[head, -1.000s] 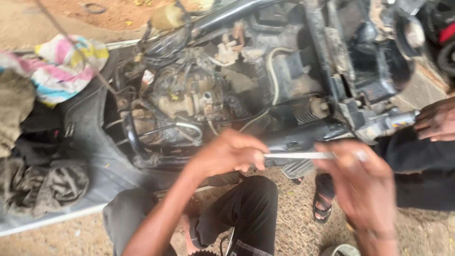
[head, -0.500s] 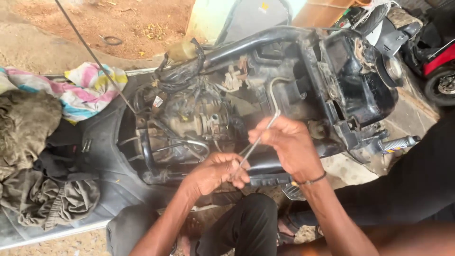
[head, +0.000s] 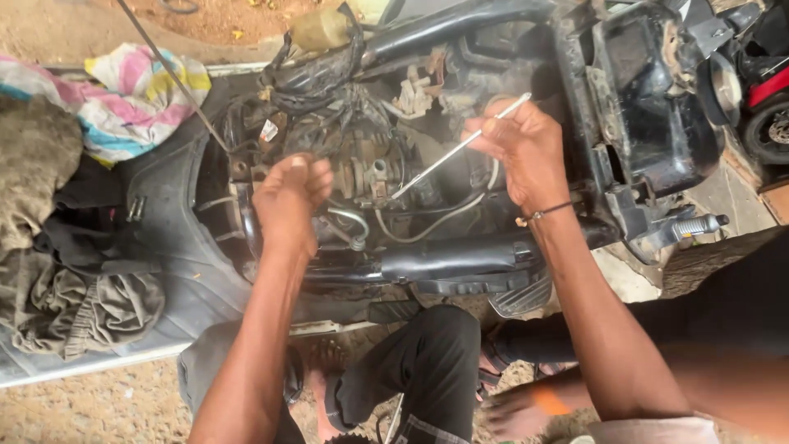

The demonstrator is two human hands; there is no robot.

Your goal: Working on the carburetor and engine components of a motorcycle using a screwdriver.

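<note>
Pinched only at its top by the right hand, the thin metal rod could slip among the engine hoses, the left hand being fisted, empty.

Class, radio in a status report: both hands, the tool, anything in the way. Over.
Right hand grips thin metal rod, tip down at engine. Left hand fisted over engine's left side. Hoses and cables crowd the spot.

The left hand is closed into a fist, so whatever its grip encloses stays hidden. The thin metal rod vanishes at its lower end among the engine parts. At 3 o'clock, a red vehicle is cut off by the edge.
</note>
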